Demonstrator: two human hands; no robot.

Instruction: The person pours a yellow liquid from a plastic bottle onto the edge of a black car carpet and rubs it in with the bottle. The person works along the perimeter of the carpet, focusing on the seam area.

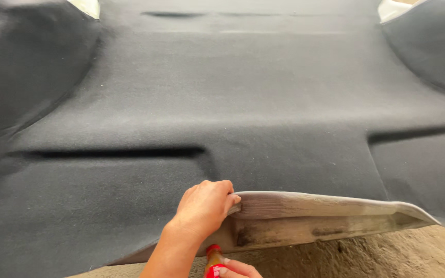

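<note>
A large sheet of dark grey felt-like fabric point(233, 103) covers a moulded panel and fills most of the view. My left hand point(202, 206) grips the sheet's near edge and folds it back, which shows a pale underside point(325, 216) with brownish stains. My right hand point(239, 270) is mostly cut off by the bottom of the frame. It holds a small orange bottle with a red tip point(213, 258), and the tip sits just under the lifted edge, close to my left wrist.
A long dark slit point(109, 153) runs through the fabric on the left and another point(413, 134) on the right. The sheet rises into raised humps at both far corners. Pale objects point(86, 6) point(392, 7) peek out behind. Sandy ground point(387, 257) lies below the near edge.
</note>
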